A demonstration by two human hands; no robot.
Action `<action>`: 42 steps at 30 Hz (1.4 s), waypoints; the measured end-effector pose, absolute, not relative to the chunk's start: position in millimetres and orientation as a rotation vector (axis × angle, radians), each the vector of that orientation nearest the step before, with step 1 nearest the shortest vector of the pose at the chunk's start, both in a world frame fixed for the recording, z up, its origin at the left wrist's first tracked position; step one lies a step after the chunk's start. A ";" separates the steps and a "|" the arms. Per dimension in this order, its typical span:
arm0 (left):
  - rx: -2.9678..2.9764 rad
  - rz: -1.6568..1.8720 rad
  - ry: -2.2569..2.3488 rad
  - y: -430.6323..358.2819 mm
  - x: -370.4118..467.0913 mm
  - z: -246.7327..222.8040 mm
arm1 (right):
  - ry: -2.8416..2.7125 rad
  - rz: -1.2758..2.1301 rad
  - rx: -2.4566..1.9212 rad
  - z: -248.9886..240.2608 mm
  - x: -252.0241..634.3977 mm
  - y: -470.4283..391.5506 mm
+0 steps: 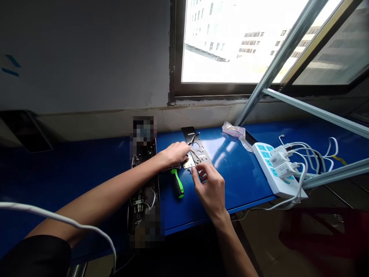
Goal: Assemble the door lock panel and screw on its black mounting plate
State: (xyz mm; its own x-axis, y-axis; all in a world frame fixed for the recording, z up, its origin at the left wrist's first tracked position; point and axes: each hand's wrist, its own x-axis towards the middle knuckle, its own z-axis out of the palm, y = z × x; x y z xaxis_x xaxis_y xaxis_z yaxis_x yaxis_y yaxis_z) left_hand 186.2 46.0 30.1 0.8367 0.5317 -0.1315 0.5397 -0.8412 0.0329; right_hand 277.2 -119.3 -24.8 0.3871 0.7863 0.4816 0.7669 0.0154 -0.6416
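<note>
My left hand [176, 153] is closed above a flat black metal plate [205, 157] with cut-outs. A dark, shiny-tipped piece [193, 138] and a thin light-grey strip [196, 155] show by its fingertips; what it grips is unclear. Fingers curled, my right hand [211, 186] has thumb and forefinger close together near the strip's lower end, and anything between them is too small to name. Small black screws [189, 171] lie by the plate's near end. Below my left wrist rests a green-and-black screwdriver [177, 184]. My left forearm crosses an opened device housing [144, 196] with exposed wiring.
A white power strip [266, 169] with plugged-in chargers and cables stands at the right of the blue table [184, 215]. Behind it lean metal frame bars [276, 57]. A plastic bag [235, 130] lies near the wall. One white cable [72, 222] hangs across the lower left.
</note>
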 end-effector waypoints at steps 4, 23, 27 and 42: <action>2.988 -0.172 0.834 45.5 174.3 43.5 | -1.350 0.025 -1.677 -27.4 280.1 -120.4; 2.976 0.088 0.972 -4.7 27.8 106.6 | -1.363 0.830 -1.256 16.1 225.7 -83.1; 2.936 -0.008 0.976 -16.1 11.4 101.2 | -1.440 0.814 -1.271 14.7 215.0 -82.1; 2.965 0.003 0.911 -19.4 12.0 82.0 | -1.469 0.718 -1.284 20.0 210.5 -76.4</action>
State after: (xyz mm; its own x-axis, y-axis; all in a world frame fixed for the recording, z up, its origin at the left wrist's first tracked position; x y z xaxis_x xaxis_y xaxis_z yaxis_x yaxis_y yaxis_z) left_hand 12.0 -19.4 82.0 0.8276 0.5612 -0.0098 0.5612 -0.8268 0.0382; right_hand 210.5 -76.4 20.0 0.0803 0.9503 0.3007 0.3472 0.2561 -0.9021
